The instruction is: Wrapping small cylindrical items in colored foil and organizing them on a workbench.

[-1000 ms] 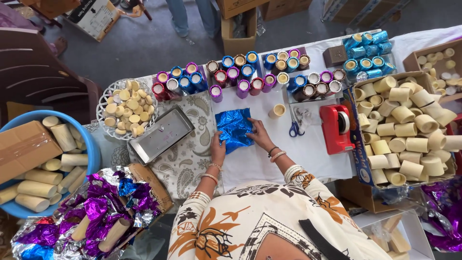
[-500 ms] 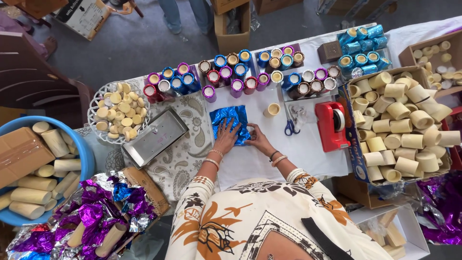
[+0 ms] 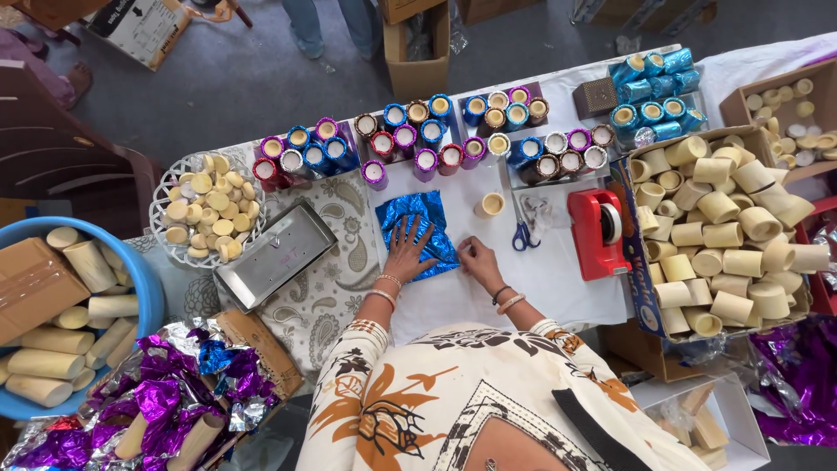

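Note:
A crinkled sheet of blue foil (image 3: pixel 417 220) lies flat on the white table cover (image 3: pixel 558 288). My left hand (image 3: pixel 407 250) presses on it with fingers spread. My right hand (image 3: pixel 478 261) rests at the foil's right lower edge, fingers curled; I cannot tell whether it pinches the foil. A small bare cardboard tube (image 3: pixel 491 205) stands just right of the foil. Scissors with blue handles (image 3: pixel 520 225) and a red tape dispenser (image 3: pixel 598 233) lie further right.
Rows of foil-wrapped tubes (image 3: pixel 418 139) line the table's far edge. A box of bare tubes (image 3: pixel 724 235) sits right, a metal tin (image 3: pixel 275 255) and a basket of round caps (image 3: pixel 205 218) left, a blue tub of long tubes (image 3: pixel 61 323) and foil scraps (image 3: pixel 166 401) near left.
The blue foil, held bunched above the table a second ago, now lies spread flat under my left hand. My right hand has slid to its right edge.

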